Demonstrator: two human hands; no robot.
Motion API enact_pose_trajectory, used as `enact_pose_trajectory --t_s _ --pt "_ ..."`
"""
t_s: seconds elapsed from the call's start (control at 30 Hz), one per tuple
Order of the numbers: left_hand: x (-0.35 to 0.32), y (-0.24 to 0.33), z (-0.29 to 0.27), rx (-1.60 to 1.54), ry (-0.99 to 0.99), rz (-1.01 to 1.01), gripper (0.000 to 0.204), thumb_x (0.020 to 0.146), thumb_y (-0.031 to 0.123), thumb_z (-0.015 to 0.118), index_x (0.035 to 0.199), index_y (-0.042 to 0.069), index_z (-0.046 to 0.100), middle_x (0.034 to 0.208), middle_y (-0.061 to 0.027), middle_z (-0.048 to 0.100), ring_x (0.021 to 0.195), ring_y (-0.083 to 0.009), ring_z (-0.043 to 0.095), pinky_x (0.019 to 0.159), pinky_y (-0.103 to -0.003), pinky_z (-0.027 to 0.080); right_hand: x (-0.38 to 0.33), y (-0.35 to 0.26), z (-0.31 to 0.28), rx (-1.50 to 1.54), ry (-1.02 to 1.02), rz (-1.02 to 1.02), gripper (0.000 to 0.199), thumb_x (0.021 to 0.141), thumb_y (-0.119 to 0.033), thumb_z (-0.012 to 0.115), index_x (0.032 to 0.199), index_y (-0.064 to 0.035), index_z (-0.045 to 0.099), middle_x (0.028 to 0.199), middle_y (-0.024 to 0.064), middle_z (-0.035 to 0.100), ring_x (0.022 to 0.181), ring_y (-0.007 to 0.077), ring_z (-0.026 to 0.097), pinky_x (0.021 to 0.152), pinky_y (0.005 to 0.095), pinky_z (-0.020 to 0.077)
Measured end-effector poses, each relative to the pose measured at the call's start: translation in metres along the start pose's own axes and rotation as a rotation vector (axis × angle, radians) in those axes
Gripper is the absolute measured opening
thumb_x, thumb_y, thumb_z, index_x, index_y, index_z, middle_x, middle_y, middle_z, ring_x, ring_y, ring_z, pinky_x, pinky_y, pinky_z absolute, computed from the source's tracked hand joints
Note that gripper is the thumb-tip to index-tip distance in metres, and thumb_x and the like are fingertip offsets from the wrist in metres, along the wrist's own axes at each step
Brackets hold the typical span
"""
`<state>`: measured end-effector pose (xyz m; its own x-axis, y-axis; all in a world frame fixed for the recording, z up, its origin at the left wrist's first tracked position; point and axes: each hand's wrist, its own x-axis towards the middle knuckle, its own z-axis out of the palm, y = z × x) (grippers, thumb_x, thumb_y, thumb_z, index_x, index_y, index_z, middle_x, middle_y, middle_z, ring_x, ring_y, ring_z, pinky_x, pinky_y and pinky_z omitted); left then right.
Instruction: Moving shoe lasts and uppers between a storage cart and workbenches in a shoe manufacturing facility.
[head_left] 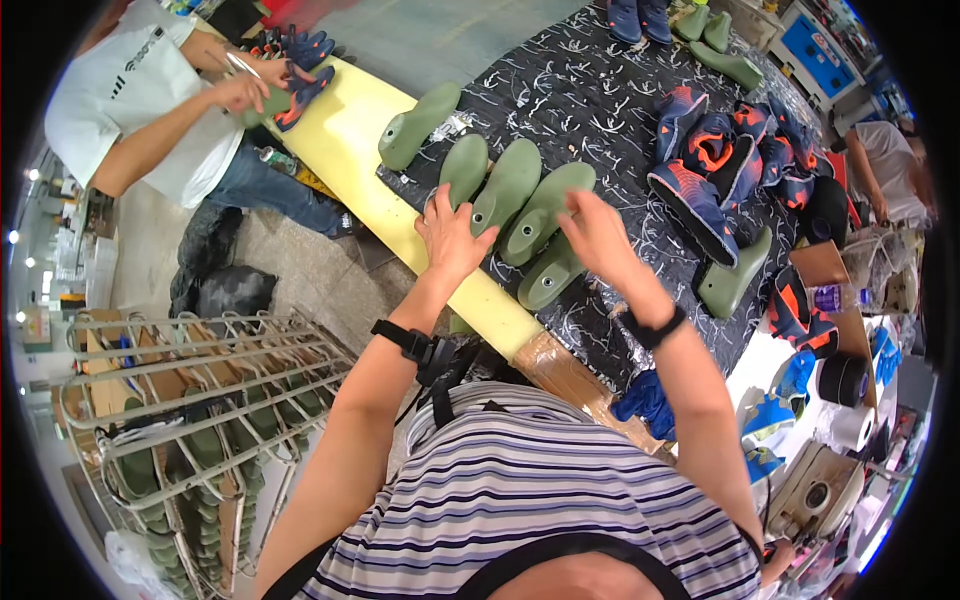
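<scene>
Several green shoe lasts lie side by side on the black patterned sheet in front of me. My left hand [452, 238], fingers spread, touches the near end of the leftmost shoe last [464, 168] in the row. Its thumb reaches toward the second shoe last [508, 185]. At the row's right side, my right hand [600, 238] is slightly blurred, with its fingers apart and bent beside the third shoe last [545, 212]. A shorter-looking shoe last [550, 275] lies nearest me, below that hand. Another shoe last [420, 125] sits apart, farther left.
A yellow board edge [375, 165] borders the black sheet [610, 130]. Navy-and-orange shoe uppers [715, 150] pile up at the right, near a single green last [735, 275]. A co-worker [150, 110] handles a shoe at the upper left. A metal rack [200, 360] holding lasts stands lower left.
</scene>
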<state>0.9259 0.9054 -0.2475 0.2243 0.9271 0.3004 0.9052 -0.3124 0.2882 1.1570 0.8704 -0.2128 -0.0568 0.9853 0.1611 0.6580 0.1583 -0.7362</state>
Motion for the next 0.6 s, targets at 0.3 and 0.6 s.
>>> enact_pose_trajectory --t_s 0.3,0.6 --pt "0.001 -0.021 0.004 -0.160 -0.008 0.061 0.045 0.064 0.032 0.077 0.085 -0.005 0.064 0.132 -0.0266 0.040 0.111 -0.0448 0.044 0.090 -0.051 0.040 0.192 0.061 0.063 -0.062 -0.687 0.454 0.076 0.074 -0.048 0.072 0.118 0.0109 0.053 0.116 0.0199 0.058 0.092 0.0296 0.063 0.067 0.0369 0.0556" --pt "0.013 -0.046 0.000 -0.325 -0.076 0.162 0.049 0.068 0.032 0.075 0.094 -0.008 0.060 0.133 -0.0298 0.035 0.113 -0.0476 0.039 0.095 -0.050 0.035 0.190 0.060 0.043 0.213 -0.466 0.472 0.060 0.079 -0.039 0.072 0.114 0.0076 0.058 0.100 0.0195 0.065 0.093 0.0292 0.063 0.068 0.0391 0.0565"
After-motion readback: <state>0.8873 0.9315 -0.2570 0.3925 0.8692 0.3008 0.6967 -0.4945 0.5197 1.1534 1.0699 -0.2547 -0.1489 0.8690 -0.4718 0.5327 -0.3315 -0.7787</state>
